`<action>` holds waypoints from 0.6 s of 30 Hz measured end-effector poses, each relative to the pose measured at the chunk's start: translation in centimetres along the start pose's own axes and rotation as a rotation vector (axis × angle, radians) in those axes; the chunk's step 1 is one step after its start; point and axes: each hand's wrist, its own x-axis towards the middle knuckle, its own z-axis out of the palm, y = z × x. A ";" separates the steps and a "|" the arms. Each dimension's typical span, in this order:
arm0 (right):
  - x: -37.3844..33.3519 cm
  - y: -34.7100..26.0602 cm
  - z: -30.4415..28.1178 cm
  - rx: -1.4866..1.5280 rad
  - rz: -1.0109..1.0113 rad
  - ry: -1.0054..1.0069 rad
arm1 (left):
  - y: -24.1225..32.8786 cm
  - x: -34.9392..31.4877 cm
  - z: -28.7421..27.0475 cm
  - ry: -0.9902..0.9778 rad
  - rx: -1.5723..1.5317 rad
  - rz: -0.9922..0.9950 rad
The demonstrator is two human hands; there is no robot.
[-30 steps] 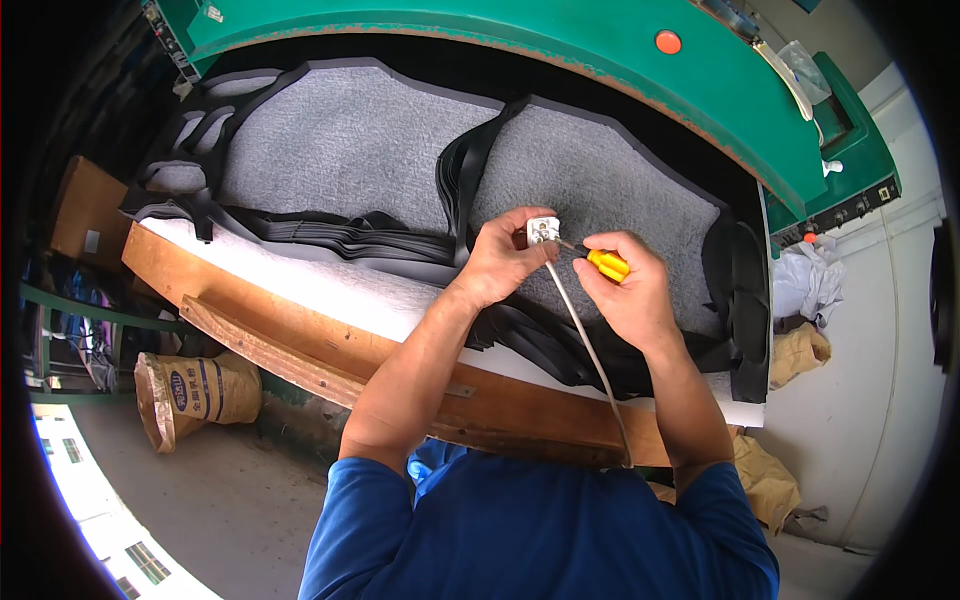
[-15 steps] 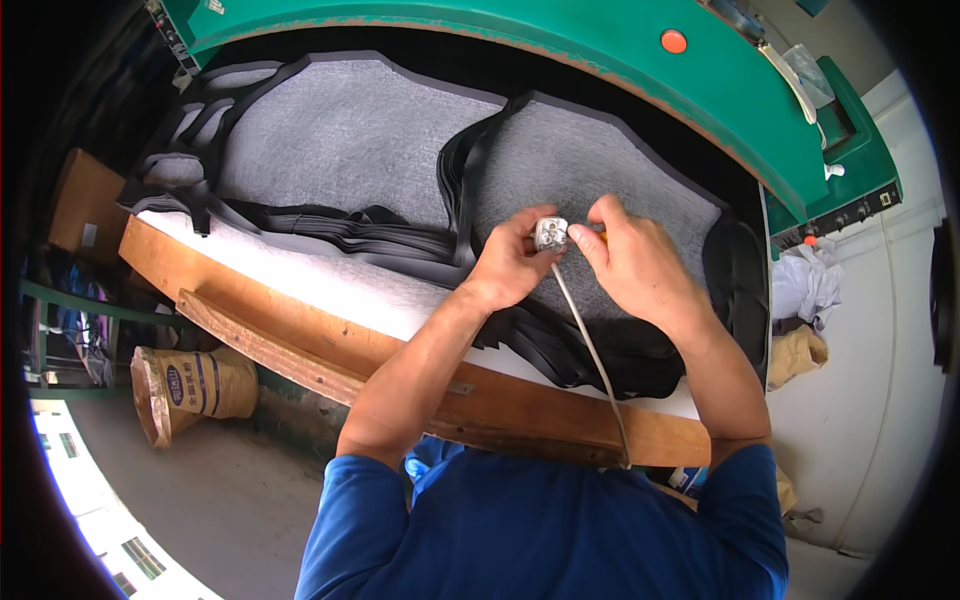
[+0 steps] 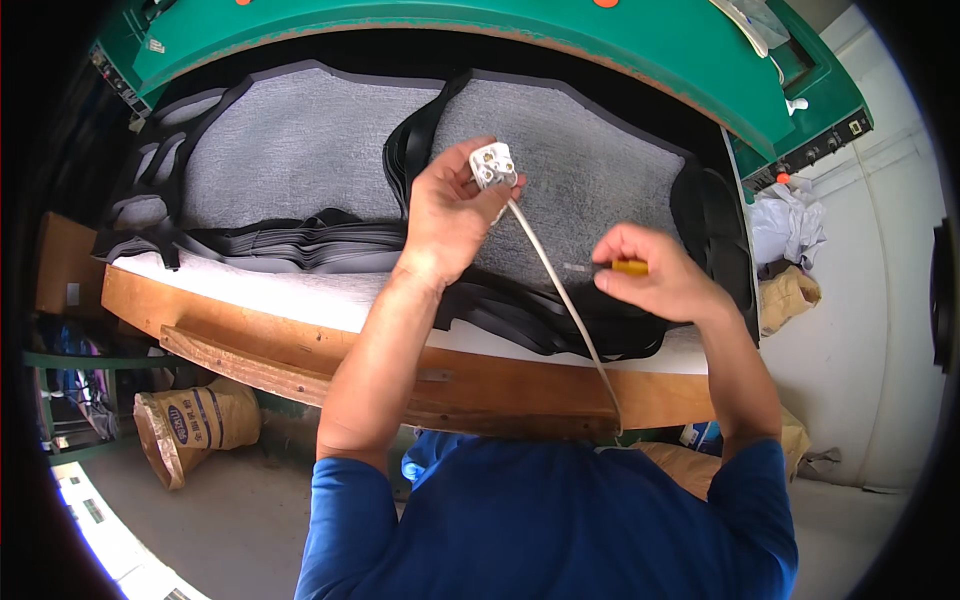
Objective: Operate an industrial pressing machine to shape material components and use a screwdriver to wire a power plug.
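Observation:
My left hand [image 3: 453, 212] is raised and closed around a white electrical plug [image 3: 492, 164], whose inner side faces up and shows brass-coloured metal parts. From the plug a white cable [image 3: 556, 280] runs down to the front edge of the wooden board. Lower and to the right, my right hand [image 3: 655, 272] grips a small screwdriver with a yellow handle [image 3: 630, 267]. Its pale shaft points left toward the cable without touching it. Under both hands lie stacked grey fabric pieces with black edging [image 3: 570, 150].
A green machine [image 3: 430, 42] spans the far side, with controls at its right end. The wooden board [image 3: 300, 345] edges the near side. On the floor at left stands a brown paper sack [image 3: 215, 420]. White plastic bags [image 3: 785, 225] hang at the right.
My left hand has lifted the plug up and to the left. My right hand has drawn away from it, down and right, still holding the screwdriver. The view has shifted slightly.

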 end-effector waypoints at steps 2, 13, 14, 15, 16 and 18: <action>-3.7 2.2 1.4 0.243 0.136 -0.120 | 2.6 1.4 1.5 0.008 0.008 0.045; -5.9 -1.3 9.9 0.764 0.060 -0.544 | 2.4 7.3 2.8 -0.202 0.153 -0.084; -4.9 -2.9 10.5 0.876 0.040 -0.578 | 2.5 8.0 2.3 -0.197 0.124 -0.091; -3.9 -4.4 11.0 0.985 0.012 -0.602 | 2.8 8.8 2.2 -0.204 0.095 -0.092; -3.6 -4.2 12.8 1.161 -0.030 -0.665 | 2.9 8.9 2.2 -0.241 0.108 -0.068; -3.1 -3.6 14.6 1.269 -0.068 -0.665 | 2.5 8.5 2.3 -0.266 0.110 -0.121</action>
